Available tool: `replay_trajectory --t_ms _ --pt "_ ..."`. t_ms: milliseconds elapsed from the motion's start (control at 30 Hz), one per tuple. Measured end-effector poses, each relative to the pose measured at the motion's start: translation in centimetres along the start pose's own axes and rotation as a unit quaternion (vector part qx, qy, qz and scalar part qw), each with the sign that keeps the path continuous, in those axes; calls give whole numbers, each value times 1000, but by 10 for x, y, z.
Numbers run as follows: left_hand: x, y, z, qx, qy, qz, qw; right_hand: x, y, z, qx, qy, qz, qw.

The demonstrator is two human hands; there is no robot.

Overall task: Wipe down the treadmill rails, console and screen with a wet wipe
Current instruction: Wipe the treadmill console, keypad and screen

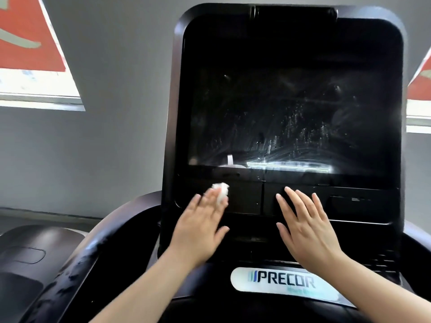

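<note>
Head view: my left hand (pixel 198 226) presses a wipe (pixel 221 191) flat-fingered on the black console (pixel 247 201). My right hand (pixel 305 226) lies spread beside it. Streaked screen (pixel 291 117), grey wall (pixel 93 148) behind.

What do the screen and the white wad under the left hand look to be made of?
Screen: glossy glass or hard plastic; it mirrors lights and shows wet streaks. White wad: apparently soft crumpled wet-wipe fabric or paper, matte, pressed under the straight fingers of the left hand.

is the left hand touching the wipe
Touching. The head view shows the left hand with straight fingers pressing the white wipe against the console panel; the wipe sticks out past the fingertips.
</note>
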State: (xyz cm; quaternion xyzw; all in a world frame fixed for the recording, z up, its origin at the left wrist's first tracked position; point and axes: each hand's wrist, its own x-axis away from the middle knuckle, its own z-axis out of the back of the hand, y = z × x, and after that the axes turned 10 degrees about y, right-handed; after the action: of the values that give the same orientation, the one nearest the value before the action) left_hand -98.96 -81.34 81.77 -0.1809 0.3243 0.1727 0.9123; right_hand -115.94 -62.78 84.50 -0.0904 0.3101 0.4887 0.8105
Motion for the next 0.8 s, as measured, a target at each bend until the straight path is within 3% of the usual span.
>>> replay_trajectory --t_ms 133,200,267,367,500,567,733,800 --pt "-10 -11 3 19 26 219 975 -2 2 0 -6 9 -2 1000" --pt "-24 13 3 56 28 265 962 -2 2 0 -12 17 -3 1000" --pt "-37 43 0 80 26 213 973 -2 4 -1 -16 27 -3 1000" --pt "-40 85 -2 91 -1 54 994 0 7 -1 -17 29 3 999" --pt "-25 77 -3 80 -29 -76 993 5 10 1 -12 -4 7 1000" --pt "-25 51 -5 39 7 -50 998 6 10 2 -11 -16 11 1000" --pt "-35 42 -3 57 21 153 986 10 12 6 -10 -21 5 1000" --pt "-44 68 -4 94 13 147 984 13 15 7 -14 -18 -4 1000"
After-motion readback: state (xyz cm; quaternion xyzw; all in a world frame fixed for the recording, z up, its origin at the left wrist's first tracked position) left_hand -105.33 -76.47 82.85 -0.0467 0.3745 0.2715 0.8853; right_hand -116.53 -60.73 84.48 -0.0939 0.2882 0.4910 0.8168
